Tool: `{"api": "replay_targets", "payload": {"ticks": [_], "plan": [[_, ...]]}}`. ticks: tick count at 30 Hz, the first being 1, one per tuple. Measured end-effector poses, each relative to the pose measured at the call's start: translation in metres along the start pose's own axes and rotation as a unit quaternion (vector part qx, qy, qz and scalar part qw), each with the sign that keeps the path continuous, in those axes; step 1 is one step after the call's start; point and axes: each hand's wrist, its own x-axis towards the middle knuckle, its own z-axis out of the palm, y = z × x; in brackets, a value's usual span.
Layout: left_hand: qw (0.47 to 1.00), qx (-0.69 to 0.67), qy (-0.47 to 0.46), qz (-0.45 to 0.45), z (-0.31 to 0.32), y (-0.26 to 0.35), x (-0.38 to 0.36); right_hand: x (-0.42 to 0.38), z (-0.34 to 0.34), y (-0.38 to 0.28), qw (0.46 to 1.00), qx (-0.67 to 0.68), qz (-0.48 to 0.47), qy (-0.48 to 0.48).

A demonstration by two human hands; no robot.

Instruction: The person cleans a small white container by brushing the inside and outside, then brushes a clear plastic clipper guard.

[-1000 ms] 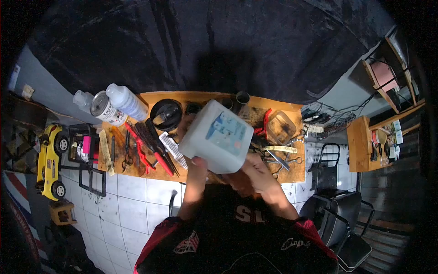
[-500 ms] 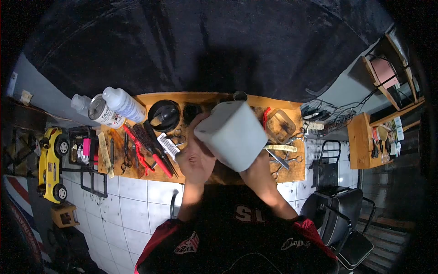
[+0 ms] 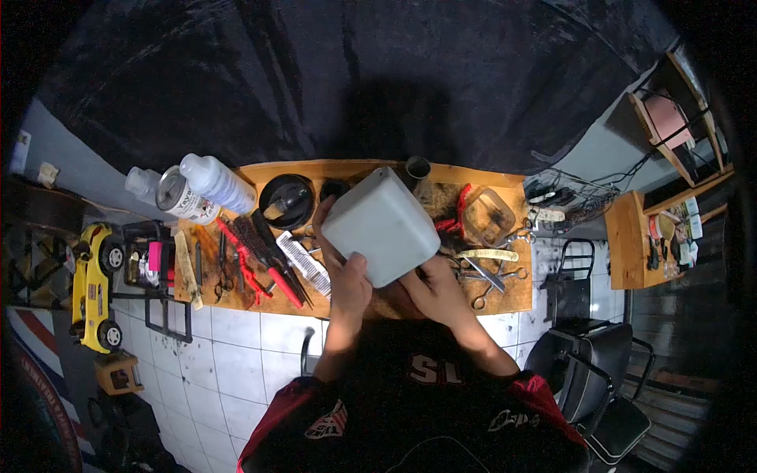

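A pale grey, box-shaped container (image 3: 382, 225) with rounded corners is held tilted above the wooden tabletop. My left hand (image 3: 349, 288) grips its left side, thumb pressed on the near face and fingers reaching behind. Beneath its lower right edge my right hand (image 3: 440, 296) supports it; some of those fingers are hidden. A white comb (image 3: 303, 262) lies just left of my left hand. To the right of my right hand are scissors (image 3: 493, 298) and a yellowish strip-like tool (image 3: 489, 255).
On the wooden table (image 3: 315, 306) are a black bowl (image 3: 285, 201), a hairbrush (image 3: 252, 240), a clear tray (image 3: 489, 217) and a dark cup (image 3: 418, 167). Bottles (image 3: 217, 183) stand at the back left. A yellow toy car (image 3: 96, 288) is left; black chairs (image 3: 587, 370) are right.
The container has shifted left and tilted differently. My left hand has turned from an opened palm beside it to a grip with the thumb on its face. My right hand moved left slightly.
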Motion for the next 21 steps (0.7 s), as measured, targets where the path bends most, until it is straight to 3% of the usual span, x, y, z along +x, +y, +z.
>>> {"api": "replay_targets", "payload": {"ticks": [1,4,7,10,11,13,15,16,17,19,21], "plan": [[1.0,-0.003,-0.001,-0.007,-0.003,-0.002,-0.001,-0.002,0.002,-0.003,0.999,-0.042,0.025,0.011],[1.0,0.018,-0.016,-0.013,-0.006,-0.004,-0.004,0.001,0.01,0.017,0.977,-0.146,-0.149,0.035],[0.995,0.084,-0.045,0.033,0.0,0.0,-0.005,-0.002,0.017,0.018,0.984,0.035,-0.167,0.058],[0.984,0.1,-0.079,0.125,-0.018,-0.021,0.011,-0.003,0.0,0.015,0.989,0.133,-0.063,-0.027],[0.978,0.105,-0.09,0.156,-0.024,-0.026,0.015,-0.005,-0.006,0.015,0.966,0.254,0.009,-0.036],[0.972,0.114,-0.114,0.168,-0.019,-0.018,0.017,-0.009,-0.015,0.016,0.864,0.477,0.151,-0.053],[0.974,0.124,-0.14,0.131,-0.014,-0.006,0.015,-0.006,-0.002,0.033,0.973,0.224,-0.051,0.013],[0.951,0.192,-0.16,0.184,-0.015,-0.003,0.016,-0.006,0.001,0.034,0.978,0.187,-0.072,0.057],[0.959,0.188,-0.145,0.154,-0.01,0.001,0.012,-0.004,0.002,0.033,0.979,0.15,-0.094,0.101],[0.972,0.183,-0.112,0.091,0.009,0.019,-0.002,-0.002,-0.008,0.021,0.988,0.054,-0.113,0.092],[0.989,-0.008,-0.142,0.033,-0.001,0.015,-0.001,0.001,-0.009,0.017,0.982,-0.048,-0.16,0.09]]}}
